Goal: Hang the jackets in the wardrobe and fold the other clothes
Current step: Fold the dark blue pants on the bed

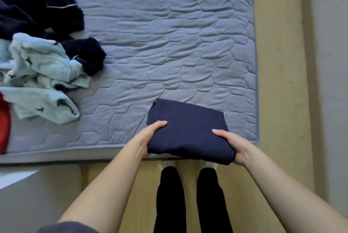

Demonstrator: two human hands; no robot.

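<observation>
we hold the folded navy garment at the mattress edge, left hand and right hand gripping its sides, thumbs on top. folding looks finished; next we'd set it down, then take the pile.

No text or label seems readable on anything

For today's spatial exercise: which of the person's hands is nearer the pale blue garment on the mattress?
Left. The left hand grips the folded navy garment at its left edge, right of the pale blue garment; the right hand grips its opposite edge, farther off.
</observation>
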